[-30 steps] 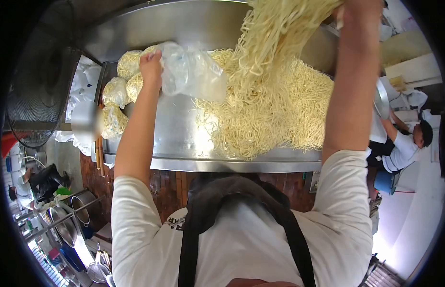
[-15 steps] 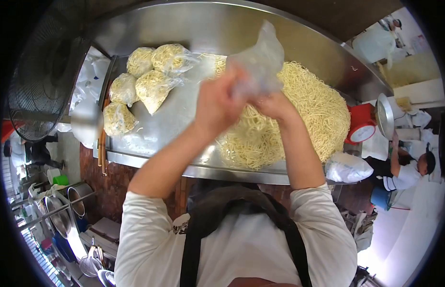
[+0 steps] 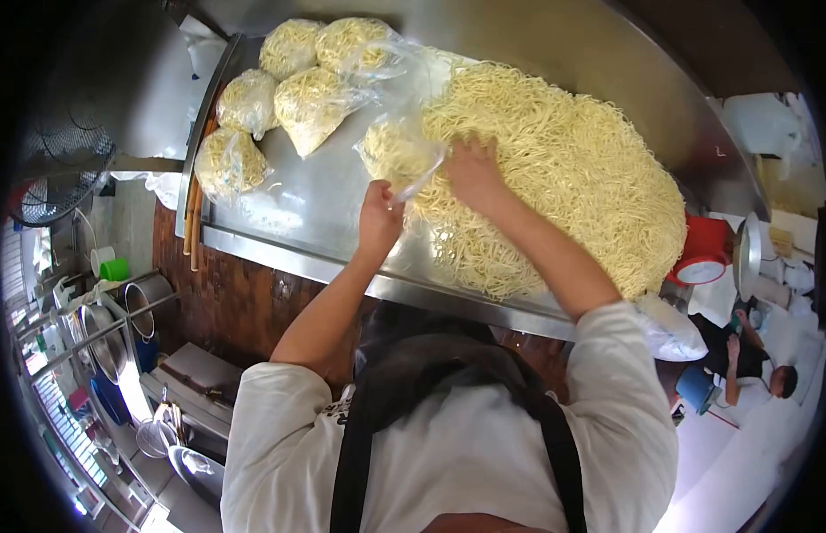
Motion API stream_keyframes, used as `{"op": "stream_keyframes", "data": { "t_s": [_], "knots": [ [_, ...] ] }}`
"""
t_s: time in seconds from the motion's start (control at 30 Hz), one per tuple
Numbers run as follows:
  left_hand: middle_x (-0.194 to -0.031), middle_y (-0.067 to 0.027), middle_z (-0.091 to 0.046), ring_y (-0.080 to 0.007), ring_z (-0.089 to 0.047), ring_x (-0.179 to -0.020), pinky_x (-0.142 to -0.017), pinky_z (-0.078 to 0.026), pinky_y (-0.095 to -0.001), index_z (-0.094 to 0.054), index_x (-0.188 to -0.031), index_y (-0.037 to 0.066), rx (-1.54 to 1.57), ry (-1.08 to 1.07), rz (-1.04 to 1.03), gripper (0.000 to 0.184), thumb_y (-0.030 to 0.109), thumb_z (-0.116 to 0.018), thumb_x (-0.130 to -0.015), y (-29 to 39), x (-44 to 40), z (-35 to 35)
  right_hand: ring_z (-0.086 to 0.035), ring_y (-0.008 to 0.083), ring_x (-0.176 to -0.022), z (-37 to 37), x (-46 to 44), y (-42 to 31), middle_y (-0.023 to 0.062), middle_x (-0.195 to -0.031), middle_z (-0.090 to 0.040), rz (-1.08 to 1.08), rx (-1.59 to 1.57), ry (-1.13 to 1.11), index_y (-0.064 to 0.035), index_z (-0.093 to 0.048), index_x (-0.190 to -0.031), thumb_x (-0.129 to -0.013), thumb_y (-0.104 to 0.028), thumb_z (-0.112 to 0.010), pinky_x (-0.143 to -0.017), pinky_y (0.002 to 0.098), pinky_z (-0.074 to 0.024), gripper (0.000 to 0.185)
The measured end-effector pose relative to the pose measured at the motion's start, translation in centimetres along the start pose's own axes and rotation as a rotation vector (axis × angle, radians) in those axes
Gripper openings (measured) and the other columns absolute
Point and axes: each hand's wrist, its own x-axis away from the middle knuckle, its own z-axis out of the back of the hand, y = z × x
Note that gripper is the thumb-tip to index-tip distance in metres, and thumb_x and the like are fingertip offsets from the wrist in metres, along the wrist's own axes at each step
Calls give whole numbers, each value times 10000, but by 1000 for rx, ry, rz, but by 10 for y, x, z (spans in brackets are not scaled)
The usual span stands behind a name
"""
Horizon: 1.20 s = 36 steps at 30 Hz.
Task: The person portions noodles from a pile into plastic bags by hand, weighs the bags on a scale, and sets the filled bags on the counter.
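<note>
My left hand (image 3: 380, 218) is closed on the rim of a clear plastic bag (image 3: 419, 180) at the near side of the noodle pile. The bag lies on its side on the metal table, its mouth towards the right, with noodles (image 3: 391, 151) inside. Beside the bag's mouth, my right hand (image 3: 475, 171) reaches palm down onto the large heap of loose yellow noodles (image 3: 564, 169). Its fingers look apart, slightly blurred, with the tips against the noodles. Several filled noodle bags (image 3: 311, 102) sit together at the table's left end.
The steel table (image 3: 333, 191) has a raised back wall and a front lip. Wooden rods (image 3: 192, 213) lie along its left edge. A red scale (image 3: 700, 253) and a white plastic bundle (image 3: 670, 329) are at the right. A co-worker (image 3: 750, 360) stands beyond; a fan (image 3: 62, 169) is far left.
My hands were together, raised with the clear bag over the noodles. Now they are apart: the bag is down on the table in my left hand, and my right hand is on the heap.
</note>
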Motion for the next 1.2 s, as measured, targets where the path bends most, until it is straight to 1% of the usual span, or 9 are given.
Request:
{"op": "stream_keyframes", "data": {
  "t_s": [0.17, 0.33, 0.43, 0.5, 0.57, 0.67, 0.77, 0.93, 1.2],
  "knots": [
    [-791, -197, -638, -363, -642, -695, -617, -486, -454, -519, -998, 17, 107, -175, 135, 103, 67, -565, -921, 19, 2, -13, -639, 261, -834, -24, -59, 8, 183, -1041, -625, -72, -990, -328, -85, -557, -1313, -895, -282, -645, -721, 366, -524, 471],
    [-780, -203, -626, -395, -616, -684, -606, -466, -468, -521, -966, 5, 269, -302, -4, 108, 111, -542, -956, 63, 25, -3, -627, 243, -842, -24, -84, -43, 184, -993, -611, -264, -2037, 157, -75, -499, -1361, -931, -284, -587, -759, 395, -520, 486],
    [-734, -199, -602, -398, -586, -648, -587, -443, -470, -522, -933, 8, 110, -88, -160, 149, 151, -549, -963, 25, 10, -9, -606, 302, -935, -23, -72, -34, 184, -1039, -608, -296, -1287, -52, -83, -501, -1362, -884, -164, -623, -868, 426, -500, 500],
    [-685, -200, -568, -399, -558, -622, -578, -427, -468, -515, -914, 6, 64, -138, 14, 186, 182, -550, -967, 5, 8, 1, -562, 357, -1055, -29, -37, -14, 186, -1082, -605, 319, -796, 164, -92, -501, -1367, -821, -121, -668, -925, 420, -474, 572],
    [-676, -206, -561, -404, -557, -626, -581, -427, -470, -509, -913, 3, 90, -215, 205, 200, 191, -552, -965, 9, 9, 13, -563, 380, -1089, 0, 5, -1, 187, -1056, -622, 153, -279, 32, -101, -504, -1366, -831, -125, -637, -933, 407, -472, 552],
    [-721, -232, -583, -441, -584, -695, -613, -441, -491, -510, -958, 11, 170, -260, 189, 161, 170, -540, -966, 16, 16, -6, -611, 314, -999, -54, -28, -4, 169, -1054, -646, 176, -339, -44, -110, -511, -1364, -862, -114, -613, -878, 369, -510, 512],
    [-747, -176, -604, -339, -616, -700, -659, -486, -417, -542, -1000, 39, 168, -225, -20, 100, 134, -536, -969, 60, 11, -21, -634, 223, -860, -59, -71, -17, 143, -1029, -672, 27, -1322, -192, -75, -560, -1297, -883, -105, -603, -784, 340, -541, 417],
    [-854, -169, -632, -297, -645, -771, -687, -506, -389, -589, -984, 32, 273, -594, -219, 96, 114, -605, -937, 84, 4, -13, -643, 231, -912, -61, -49, -3, 171, -1096, -660, 235, -1045, -405, -50, -606, -1210, -862, -170, -643, -898, 359, -498, 370],
    [-1036, -195, -658, -336, -654, -956, -851, -520, -424, -658, -954, 23, -733, -300, -832, 311, 205, -763, -725, 20, -75, -47, -348, 369, -1373, -10, 56, 16, 203, -1449, -424, 25, -610, -9, -88, -483, -1387, -802, -136, -728, -1138, 512, -262, 636]
  ]
}}
